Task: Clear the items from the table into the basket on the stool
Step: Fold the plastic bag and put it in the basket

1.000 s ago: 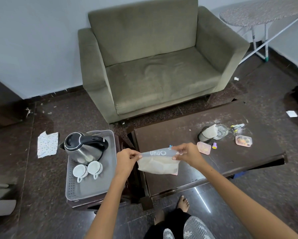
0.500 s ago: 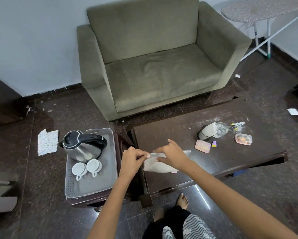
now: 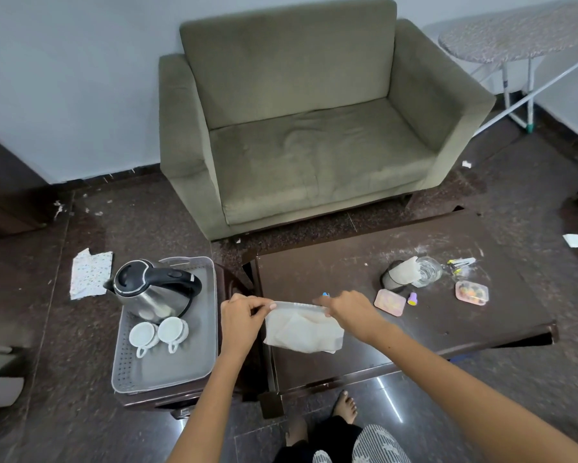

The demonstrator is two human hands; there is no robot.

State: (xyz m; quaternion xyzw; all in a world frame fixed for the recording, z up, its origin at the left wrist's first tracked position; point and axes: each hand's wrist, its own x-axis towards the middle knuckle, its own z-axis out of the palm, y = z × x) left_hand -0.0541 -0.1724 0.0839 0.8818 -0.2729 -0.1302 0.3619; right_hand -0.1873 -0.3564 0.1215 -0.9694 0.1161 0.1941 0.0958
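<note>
Where the hands were bunched together, the left hand (image 3: 239,317) and right hand (image 3: 346,307) now pinch the zip pouch (image 3: 302,330) top apart again — pouch above the table (image 3: 464,324) edge, seemingly sealed — basket (image 3: 167,372) next.

A home living room: olive sofa (image 3: 301,128), low dark coffee table (image 3: 397,315), folding ironing board (image 3: 514,41) against the wall.

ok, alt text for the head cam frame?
Both hands, left and right, hold a clear zip bag by its top edge over the near left corner of a dark table. To the left, a grey basket holds a kettle and two white cups; small items remain on the table.
</note>
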